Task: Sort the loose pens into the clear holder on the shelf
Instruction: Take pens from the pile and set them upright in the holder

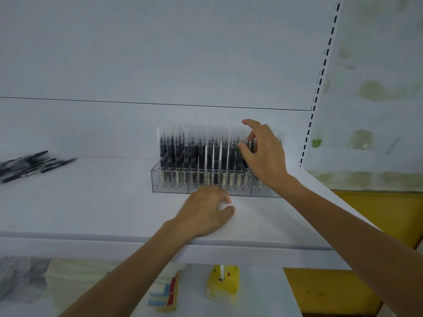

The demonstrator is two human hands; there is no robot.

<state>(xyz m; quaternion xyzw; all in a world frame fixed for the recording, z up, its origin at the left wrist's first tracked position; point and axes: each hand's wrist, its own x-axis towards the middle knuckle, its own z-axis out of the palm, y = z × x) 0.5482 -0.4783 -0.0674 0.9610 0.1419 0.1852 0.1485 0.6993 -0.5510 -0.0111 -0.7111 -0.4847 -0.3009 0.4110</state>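
We see the holder [170, 187] on the white shelf [91, 202], near its right end, packed tight with upright pens [201, 152]. The loose pens [34, 167] lie in a pile far to the left, well apart from it.

The left hand [203, 211] rests on the shelf just in front of the holder, fingers loosely bent, and we see nothing in it. The right hand [263, 156] is at the pen tops on the right side, with index finger and thumb spread. The blur does not let us tell whether the other fingers pinch a pen.

We judge the danger is the crowding. A finger that catches the tall caps can tilt the neighbours or push the light holder backwards. A new pen forced into a taken slot can also knock others out.

We can read no writing. The pale labels on the loose pens are too blurred.
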